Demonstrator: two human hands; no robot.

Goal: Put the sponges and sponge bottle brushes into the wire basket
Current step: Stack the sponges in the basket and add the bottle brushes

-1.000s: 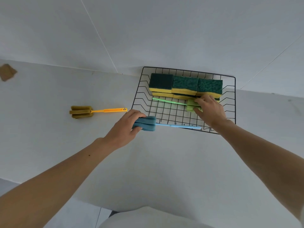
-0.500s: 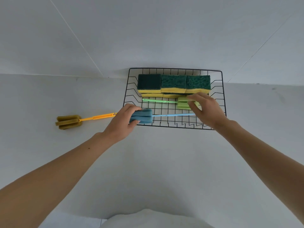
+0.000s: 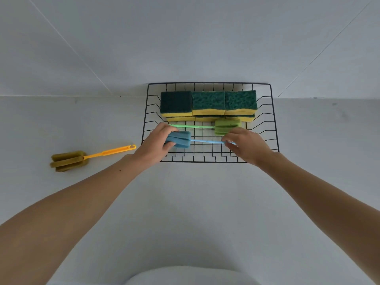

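A black wire basket (image 3: 274, 124) stands against the wall with several green-and-yellow sponges (image 3: 208, 103) stacked along its back. A green bottle brush (image 3: 227, 126) lies in front of them inside the basket. My left hand (image 3: 155, 144) grips the sponge head of a blue bottle brush (image 3: 180, 139) held over the basket's front half, and my right hand (image 3: 247, 146) pinches the end of its thin handle. An orange bottle brush (image 3: 70, 160) with a mustard sponge head lies on the counter left of the basket.
The pale counter (image 3: 185, 202) runs up to a white tiled wall (image 3: 185, 38) right behind the basket. A light cloth or garment edge (image 3: 185, 276) shows at the bottom of the view.
Both hands have carried the blue brush further over the basket. My right hand left the green brush and took the blue handle's end. The view shifted, so everything sits more centred.
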